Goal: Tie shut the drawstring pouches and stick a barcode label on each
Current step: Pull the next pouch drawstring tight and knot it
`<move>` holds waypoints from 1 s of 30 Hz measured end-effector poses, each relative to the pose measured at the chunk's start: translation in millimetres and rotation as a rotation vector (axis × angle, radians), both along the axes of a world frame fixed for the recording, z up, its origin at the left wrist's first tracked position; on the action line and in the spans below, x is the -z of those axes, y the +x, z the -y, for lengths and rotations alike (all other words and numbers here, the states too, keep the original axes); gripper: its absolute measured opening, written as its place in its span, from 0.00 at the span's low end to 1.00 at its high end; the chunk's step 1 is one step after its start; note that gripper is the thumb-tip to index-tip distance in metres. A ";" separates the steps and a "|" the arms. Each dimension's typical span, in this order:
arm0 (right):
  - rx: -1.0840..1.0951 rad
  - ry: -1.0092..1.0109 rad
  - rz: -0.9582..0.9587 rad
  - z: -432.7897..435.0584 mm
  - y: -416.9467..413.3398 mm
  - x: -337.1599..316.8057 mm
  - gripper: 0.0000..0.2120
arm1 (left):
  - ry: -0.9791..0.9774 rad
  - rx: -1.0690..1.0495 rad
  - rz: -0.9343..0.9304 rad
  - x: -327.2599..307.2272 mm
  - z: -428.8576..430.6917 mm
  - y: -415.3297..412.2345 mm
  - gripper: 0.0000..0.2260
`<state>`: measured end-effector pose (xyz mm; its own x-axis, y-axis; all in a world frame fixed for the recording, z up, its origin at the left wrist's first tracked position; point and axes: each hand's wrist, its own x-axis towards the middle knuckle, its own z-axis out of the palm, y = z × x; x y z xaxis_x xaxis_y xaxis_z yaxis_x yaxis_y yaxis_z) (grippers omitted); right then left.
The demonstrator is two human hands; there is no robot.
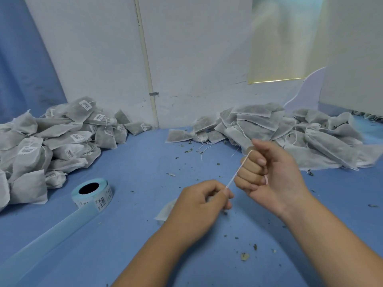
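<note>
Fingers [250, 168] of the person's right hand [269, 172] are curled into a loose fist with the thin white drawstring [236, 175] wound over the knuckles, the thumb pressed against the index finger. Across from it the left hand [199, 206] is also closed, its thumb and forefinger pinching the lower end of the same string, which runs taut and slanted between the two hands. A white non-woven pouch [165, 210] peeks out from under the left hand, lying flat on the blue table surface [145, 154]; most of it is hidden by the hand and wrist, so its mouth cannot be seen.

To the far left a heap of grey-filled, labelled pouches [51, 139] is stacked against the white wall [99, 48], each one showing a small white barcode sticker and a knotted string. To the right, behind the right hand, a second heap of unlabelled pouches [290, 129] spreads along the wall, their loose strings trailing onto the table. Between the left heap and the hands lies a roll of barcode labels on pale turquoise backing [93, 193], resting on its side with a long glossy strip [47, 239] unwound toward the lower left corner.

Pouch fabric looks thin, fibrous and semi-transparent, with dark dried contents showing through. Small dark crumbs [244, 255] are scattered over the smooth blue table around both forearms.
</note>
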<state>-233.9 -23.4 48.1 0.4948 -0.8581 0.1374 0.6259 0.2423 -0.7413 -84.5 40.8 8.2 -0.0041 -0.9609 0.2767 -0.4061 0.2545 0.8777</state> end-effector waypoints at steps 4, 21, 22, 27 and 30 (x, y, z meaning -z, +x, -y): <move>0.028 -0.029 -0.038 4.7 -4.8 1.7 0.20 | 0.068 -0.024 -0.053 -7.6 1.7 11.3 0.11; 0.533 -0.594 -0.935 -7.4 26.4 28.5 0.14 | 0.032 0.113 -0.713 -24.6 -0.4 41.0 0.09; 0.523 -0.620 -0.950 -9.0 29.5 29.6 0.14 | 0.023 0.099 -0.740 -25.2 0.0 40.8 0.09; 0.445 -0.746 -1.071 -16.7 37.7 31.3 0.12 | -0.027 -0.074 -0.685 -25.9 -0.2 44.1 0.07; 0.365 -0.864 -1.098 -23.3 37.0 30.0 0.10 | -0.114 -0.226 -0.370 -21.9 2.1 44.3 0.06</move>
